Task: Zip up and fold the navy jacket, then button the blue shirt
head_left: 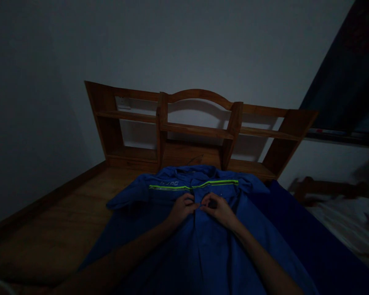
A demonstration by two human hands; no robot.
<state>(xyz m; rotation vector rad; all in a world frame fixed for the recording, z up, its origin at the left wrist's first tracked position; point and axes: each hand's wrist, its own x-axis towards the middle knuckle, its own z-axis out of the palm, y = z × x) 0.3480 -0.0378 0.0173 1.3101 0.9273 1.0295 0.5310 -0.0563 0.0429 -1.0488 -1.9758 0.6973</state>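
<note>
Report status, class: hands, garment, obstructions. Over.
Left hand and right hand pinching at front placket of blue shirt. Shirt front-up, collar toward wooden shelf unit. No obstruction seen at placket; light dim.

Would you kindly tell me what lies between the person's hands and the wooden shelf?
The shirt's upper front, with its yellow-green stripe and collar, lies there, as the head view shows.

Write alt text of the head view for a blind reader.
A person's left hand and right hand pinch the front of a blue shirt, laid out before a wooden shelf unit in dim light. A yellow-green stripe crosses its chest.
</note>
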